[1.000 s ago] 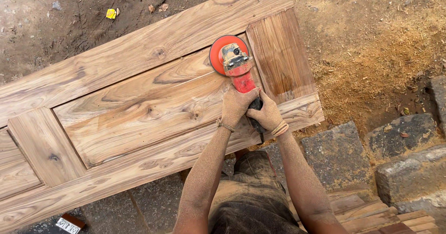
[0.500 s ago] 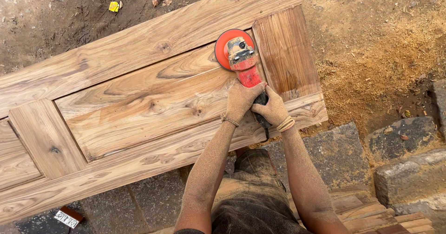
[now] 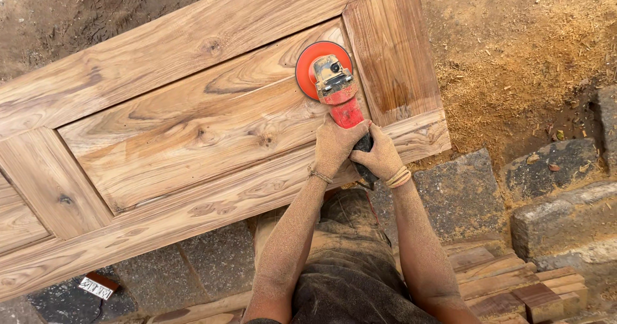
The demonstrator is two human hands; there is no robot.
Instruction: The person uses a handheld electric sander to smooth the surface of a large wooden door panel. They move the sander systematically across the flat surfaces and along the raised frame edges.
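The red sander (image 3: 334,86) is gripped by both hands at its handle, the left hand (image 3: 335,145) wrapped around the red body and the right hand (image 3: 380,159) closed on the dark rear end just behind it, fingers curled tight on both. The orange disc (image 3: 313,63) is laid flat on the wooden door (image 3: 193,125), at the right end of its long raised panel, just beside the short upright panel (image 3: 392,54). Compared with a second ago, the disc is seen a little further up the door and closer to that upright panel, so the sanding pass is being carried toward the panel's corner. Beyond the door's right end, sawdust (image 3: 514,92) is heaped on the ground; below the door's near edge, dark stone blocks (image 3: 463,195) and stacked wood strips (image 3: 508,285) are seen.
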